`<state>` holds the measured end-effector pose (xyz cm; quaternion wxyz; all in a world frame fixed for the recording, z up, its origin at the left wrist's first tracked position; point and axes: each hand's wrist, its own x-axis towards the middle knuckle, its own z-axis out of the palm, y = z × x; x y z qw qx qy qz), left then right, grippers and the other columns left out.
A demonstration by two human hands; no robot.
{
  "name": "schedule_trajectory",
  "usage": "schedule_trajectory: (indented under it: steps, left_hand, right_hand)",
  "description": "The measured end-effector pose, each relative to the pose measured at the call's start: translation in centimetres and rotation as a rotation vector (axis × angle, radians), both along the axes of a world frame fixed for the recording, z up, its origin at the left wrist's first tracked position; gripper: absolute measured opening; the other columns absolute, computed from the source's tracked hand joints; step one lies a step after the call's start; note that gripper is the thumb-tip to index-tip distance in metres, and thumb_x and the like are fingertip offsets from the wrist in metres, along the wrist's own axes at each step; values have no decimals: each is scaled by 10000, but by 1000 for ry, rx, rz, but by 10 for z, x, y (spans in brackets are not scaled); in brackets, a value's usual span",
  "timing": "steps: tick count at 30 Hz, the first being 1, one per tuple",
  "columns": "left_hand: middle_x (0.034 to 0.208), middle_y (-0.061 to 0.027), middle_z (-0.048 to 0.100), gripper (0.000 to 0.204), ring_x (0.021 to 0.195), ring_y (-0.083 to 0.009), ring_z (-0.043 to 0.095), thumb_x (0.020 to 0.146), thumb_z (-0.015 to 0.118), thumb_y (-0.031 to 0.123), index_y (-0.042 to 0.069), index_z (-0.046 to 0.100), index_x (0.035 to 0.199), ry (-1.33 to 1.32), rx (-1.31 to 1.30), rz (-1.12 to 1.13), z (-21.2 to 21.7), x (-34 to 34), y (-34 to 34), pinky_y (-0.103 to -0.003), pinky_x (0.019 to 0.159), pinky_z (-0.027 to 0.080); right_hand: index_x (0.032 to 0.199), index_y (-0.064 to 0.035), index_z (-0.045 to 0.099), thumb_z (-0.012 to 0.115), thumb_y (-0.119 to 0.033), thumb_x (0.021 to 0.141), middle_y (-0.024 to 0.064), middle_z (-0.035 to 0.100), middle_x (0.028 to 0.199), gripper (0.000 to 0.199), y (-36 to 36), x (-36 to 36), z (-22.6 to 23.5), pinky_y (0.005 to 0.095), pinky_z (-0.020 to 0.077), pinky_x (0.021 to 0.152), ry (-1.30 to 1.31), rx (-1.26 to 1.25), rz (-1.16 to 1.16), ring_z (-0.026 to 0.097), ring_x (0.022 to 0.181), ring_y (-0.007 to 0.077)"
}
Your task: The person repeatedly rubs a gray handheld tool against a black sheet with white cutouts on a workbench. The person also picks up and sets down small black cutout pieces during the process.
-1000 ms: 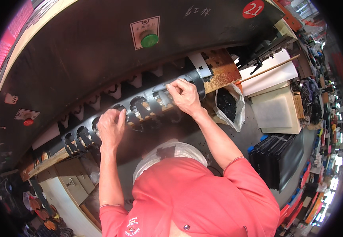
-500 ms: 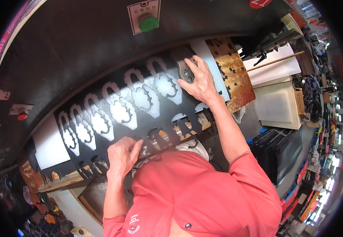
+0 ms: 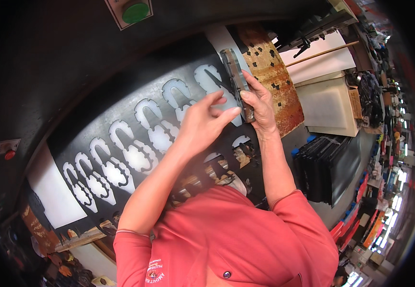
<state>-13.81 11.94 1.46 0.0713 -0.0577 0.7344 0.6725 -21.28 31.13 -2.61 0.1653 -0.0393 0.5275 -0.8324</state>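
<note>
My right hand [image 3: 261, 107] grips a metal cutting die [image 3: 236, 79], which is raised and turned on its edge, with the thumb on its near side. Close to the die's left side is my left hand [image 3: 206, 119], its thumb and fingers apart and nothing seen in them. Both hands are above a black sheet [image 3: 131, 88] with a row of scalloped, loop-shaped cut-outs. Through these openings shows a white board [image 3: 56, 191], which also sticks out at the sheet's left end. Ragged strips of the black sheet hang at the near edge.
A dark machine body with a green button [image 3: 135, 13] and a red button [image 3: 10, 154] overhangs the far side. Right of the board is a rusty perforated plate [image 3: 269, 57]. Farther right are a pale box [image 3: 324, 103] and a stack of black sheets [image 3: 320, 167].
My right hand has lifted the die off the black sheet and tipped it on edge. My left hand has moved from the near edge up and right, beside the die. The view has shifted.
</note>
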Motion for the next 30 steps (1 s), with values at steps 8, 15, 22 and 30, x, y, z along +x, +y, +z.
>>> schedule_trajectory:
  steps: [8, 15, 22, 30]
  left_hand:
    - [1143, -137, 786, 515, 792, -110, 701, 983, 803, 186, -41, 662, 1423, 32, 169, 33, -24, -21, 22, -277, 758, 585]
    - [826, -165, 768, 226, 672, -184, 697, 1074, 608, 112, -66, 739, 1122, 87, -94, 146, -31, -3, 34, -352, 648, 553]
    - [825, -38, 695, 248, 681, -96, 676, 1134, 570, 175, -32, 702, 1175, 35, -149, 348, -25, 13, -3, -254, 566, 539]
    - [801, -36, 643, 219, 645, -91, 617, 1150, 527, 171, -7, 639, 1088, -113, 121, 428, -12, 86, -41, -250, 573, 492]
  right_hand:
    - [1566, 93, 467, 774, -117, 952, 122, 705, 1307, 719, 0, -2, -1, 287, 577, 969, -46, -82, -36, 700, 1108, 151]
    - [1555, 106, 475, 777, -117, 947, 138, 697, 1343, 715, -6, 1, -2, 291, 551, 1009, -13, -29, -49, 682, 1141, 148]
    - [1540, 123, 484, 808, -118, 925, 166, 678, 1390, 735, -10, 4, -3, 306, 520, 1057, 53, 14, -69, 658, 1205, 175]
    - [1522, 137, 498, 832, -110, 905, 205, 656, 1417, 743, -11, 3, -8, 341, 510, 1103, 104, 55, -79, 647, 1268, 225]
